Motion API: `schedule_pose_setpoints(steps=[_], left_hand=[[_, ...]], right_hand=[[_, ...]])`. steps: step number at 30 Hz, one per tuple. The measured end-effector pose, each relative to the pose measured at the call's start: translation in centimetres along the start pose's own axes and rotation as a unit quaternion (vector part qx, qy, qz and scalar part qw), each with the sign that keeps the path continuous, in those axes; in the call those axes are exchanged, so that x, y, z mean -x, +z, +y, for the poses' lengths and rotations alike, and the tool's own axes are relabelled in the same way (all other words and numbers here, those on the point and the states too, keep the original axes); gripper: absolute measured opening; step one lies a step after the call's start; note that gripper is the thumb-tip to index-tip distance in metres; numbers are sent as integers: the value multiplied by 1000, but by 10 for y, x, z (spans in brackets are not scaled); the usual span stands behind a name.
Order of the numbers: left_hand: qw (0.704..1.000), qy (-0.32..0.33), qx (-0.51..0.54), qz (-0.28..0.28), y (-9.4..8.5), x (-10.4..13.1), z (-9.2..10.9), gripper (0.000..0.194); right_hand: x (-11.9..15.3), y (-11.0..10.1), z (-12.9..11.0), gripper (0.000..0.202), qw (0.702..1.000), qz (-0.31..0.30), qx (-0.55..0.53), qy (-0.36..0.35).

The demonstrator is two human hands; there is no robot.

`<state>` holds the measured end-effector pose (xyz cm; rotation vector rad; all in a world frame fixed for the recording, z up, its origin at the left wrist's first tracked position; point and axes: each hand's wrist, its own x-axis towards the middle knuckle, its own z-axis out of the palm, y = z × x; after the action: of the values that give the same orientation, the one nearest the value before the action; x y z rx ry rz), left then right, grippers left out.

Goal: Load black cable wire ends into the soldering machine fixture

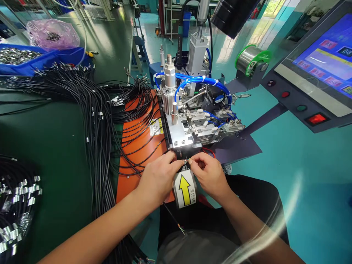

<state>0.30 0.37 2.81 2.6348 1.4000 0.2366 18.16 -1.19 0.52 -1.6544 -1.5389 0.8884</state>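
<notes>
Left hand and right hand both pinch a tiny silvery metal piece. White yellow-arrowed cylinder at its six o'clock.

A person's left forearm reaches in from 7 o'clock, the right forearm from 5 o'clock. The left hand, fingers curled, points its thumb toward 2 o'clock; the right hand, thumb and forefinger pinched toward 10 o'clock, nearly meets it.
</notes>
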Motion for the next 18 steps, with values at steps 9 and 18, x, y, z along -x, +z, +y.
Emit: schedule_pose_setpoints(steps=[9,18], left_hand=[[1000,7,1,19,2,0,1,29],[999,14,10,32,5,1,0,29]], right_hand=[[-3,-8,5,18,998,-7,41,-43],[-15,-10,2,21,987,-28,76,-141]])
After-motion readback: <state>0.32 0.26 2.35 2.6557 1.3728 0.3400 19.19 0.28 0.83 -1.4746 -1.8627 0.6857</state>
